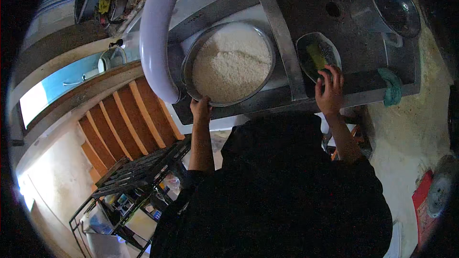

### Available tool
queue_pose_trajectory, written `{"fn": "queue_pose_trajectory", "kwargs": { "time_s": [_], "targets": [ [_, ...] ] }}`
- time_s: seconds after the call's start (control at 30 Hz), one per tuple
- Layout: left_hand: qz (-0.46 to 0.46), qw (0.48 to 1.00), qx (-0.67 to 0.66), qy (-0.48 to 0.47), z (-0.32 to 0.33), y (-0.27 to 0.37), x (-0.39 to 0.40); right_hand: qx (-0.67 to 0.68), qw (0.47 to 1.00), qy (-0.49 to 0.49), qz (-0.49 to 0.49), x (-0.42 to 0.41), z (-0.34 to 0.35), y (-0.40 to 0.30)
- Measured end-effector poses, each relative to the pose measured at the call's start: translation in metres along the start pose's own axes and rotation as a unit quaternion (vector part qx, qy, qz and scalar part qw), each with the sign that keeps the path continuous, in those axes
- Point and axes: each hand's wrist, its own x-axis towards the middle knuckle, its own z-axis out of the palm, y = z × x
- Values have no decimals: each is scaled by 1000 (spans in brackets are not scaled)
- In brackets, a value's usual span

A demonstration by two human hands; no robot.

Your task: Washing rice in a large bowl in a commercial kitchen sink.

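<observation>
My left hand point(200, 109) grips the near-left rim of a large round metal basin point(274, 55), thumb over the edge. A white, grainy mass point(233, 64) fills much of the basin; whether it is rice or suds I cannot tell. The basin sits in the left bowl of a metal double sink point(283, 43). In the right bowl, my right hand point(330, 91) reaches over the near edge of a small oval bowl point(335, 48), fingers curled. A yellow-green sponge-like piece point(315, 55) lies inside it. What my right fingertips hold, if anything, is unclear.
A thick, pale purple curved tube point(154, 39) looms close at the left. A shiny round metal bowl point(396, 7) leans at the sink's far right. A green cloth point(390, 86) drapes over the front edge. Behind me at left are a black metal rack point(132, 179) and wooden steps point(125, 118).
</observation>
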Motion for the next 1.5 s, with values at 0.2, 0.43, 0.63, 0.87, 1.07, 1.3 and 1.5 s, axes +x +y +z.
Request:
{"fn": "queue_pose_trajectory", "kwargs": {
  "time_s": [0.2,0.43,0.63,0.87,1.07,1.3,1.5],
  "targets": [
    [-4,1000,-10,18,4,2,-3,-13,1000,14,-1,0,0,-2],
    [0,1000,-1,-1,0,2,-1,-2,1000,11,1,-1,2,0],
    [4,999,31,-16,-4,0,3,1,1000,27,-3,0,1,-2],
    [-11,1000,8,0,0,3,-3,-12,1000,10,0,0,0,-1],
    [-12,999,21,23,6,6,-6,-15,1000,5,0,-1,2,1],
    [-8,1000,-28,8,4,5,-4,-9,1000,12,0,1,0,-2],
    [-4,999,-25,-31,-1,6,-3,1,1000,20,-6,1,3,2]
  ]
}}
